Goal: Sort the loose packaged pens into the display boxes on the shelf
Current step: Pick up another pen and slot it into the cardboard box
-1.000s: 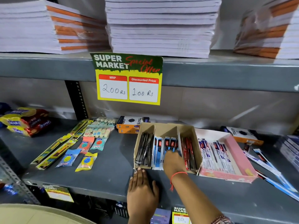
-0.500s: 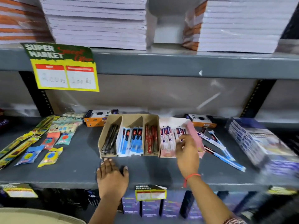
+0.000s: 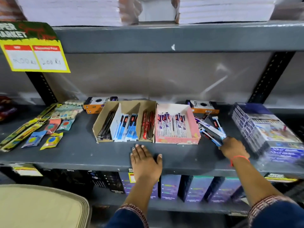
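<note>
A brown cardboard display box [image 3: 100,122] with three compartments sits mid-shelf, holding black, blue and red packaged pens. A pink display box [image 3: 195,125] stands against its right side, filled with white-and-purple pen packs. Loose blue-and-white packaged pens [image 3: 212,129] lie in a pile right of the pink box. My right hand [image 3: 232,147] is closed on the near ends of several of them. My left hand [image 3: 145,159] lies flat, fingers apart, on the grey shelf [image 3: 82,155] in front of the cardboard box.
A wrapped stack of blue boxes [image 3: 264,129] fills the shelf's right end, close to my right hand. Two orange boxes [image 3: 203,106] stand at the back. Erasers and long yellow packs [image 3: 37,129] lie at the left. A yellow price sign [image 3: 34,53] hangs from the upper shelf.
My right hand left the cardboard box, passed over the pink box and now grips the loose pens on the right. The view swung right. My left hand stayed on the shelf.
</note>
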The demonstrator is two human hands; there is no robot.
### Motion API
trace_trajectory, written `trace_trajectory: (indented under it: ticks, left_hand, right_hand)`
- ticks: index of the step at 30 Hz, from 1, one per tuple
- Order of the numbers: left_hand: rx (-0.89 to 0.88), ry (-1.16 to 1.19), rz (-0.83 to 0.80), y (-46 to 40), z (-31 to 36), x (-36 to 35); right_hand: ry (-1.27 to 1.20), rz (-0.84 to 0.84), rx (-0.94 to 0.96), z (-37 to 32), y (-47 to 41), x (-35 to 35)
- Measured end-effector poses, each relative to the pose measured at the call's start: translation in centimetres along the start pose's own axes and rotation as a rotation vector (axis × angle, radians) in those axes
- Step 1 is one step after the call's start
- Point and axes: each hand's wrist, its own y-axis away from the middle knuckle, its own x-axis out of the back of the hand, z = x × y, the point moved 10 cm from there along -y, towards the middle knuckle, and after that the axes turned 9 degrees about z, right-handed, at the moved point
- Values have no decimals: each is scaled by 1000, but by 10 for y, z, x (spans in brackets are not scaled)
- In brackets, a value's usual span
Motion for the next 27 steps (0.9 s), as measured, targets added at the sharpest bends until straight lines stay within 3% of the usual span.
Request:
trace_trajectory:
  ticks: [14,16,21,24,27]
  left_hand:
    - [-45,-86,-82,0,14,-6]
    - [-46,-94,-83,0,14,-6]
    - [-52,-103,-65,0,14,-5]
    - [-52,-96,-67,-1,14,-4]
    - [-51,-94,-76,0,12,-5]
  right_hand:
    - [-218,-195,-10,-3,-20,-4]
    - [-405,-167,-22,-2,-19,2]
    - [-1200,-256,-173,-14,1,9]
    - [-1456,-385,-161,-47,35,11]
    - [-1535,-477,-119,-72,64,-1]
